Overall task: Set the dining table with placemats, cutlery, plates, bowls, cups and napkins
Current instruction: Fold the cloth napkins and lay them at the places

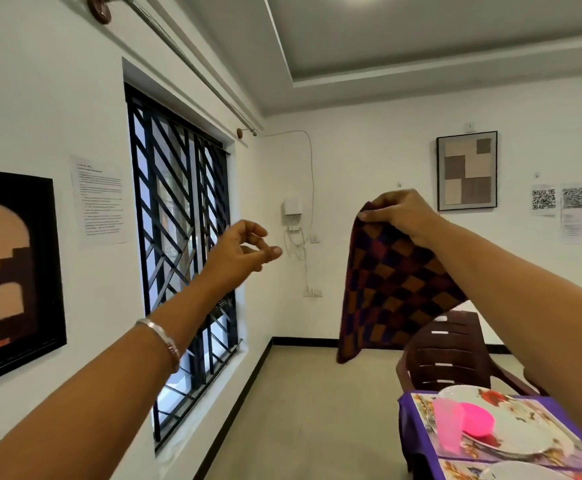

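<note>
Pinching the top corner of a checked napkin (391, 285), the right hand (398, 213) holds it hanging. Left hand (244, 249) hovers left, fingers loosely curled, holding nothing

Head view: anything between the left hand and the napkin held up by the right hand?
No object. In the head view the gap between the left hand and the napkin is open air; only the white wall shows behind.

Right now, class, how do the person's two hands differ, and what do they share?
The right hand pinches the top corner of a checked napkin, which hangs down; the left hand holds nothing. The right hand is higher than the left hand. The left wrist wears a bracelet; the right arm shows none. Both are raised above the table.
</note>
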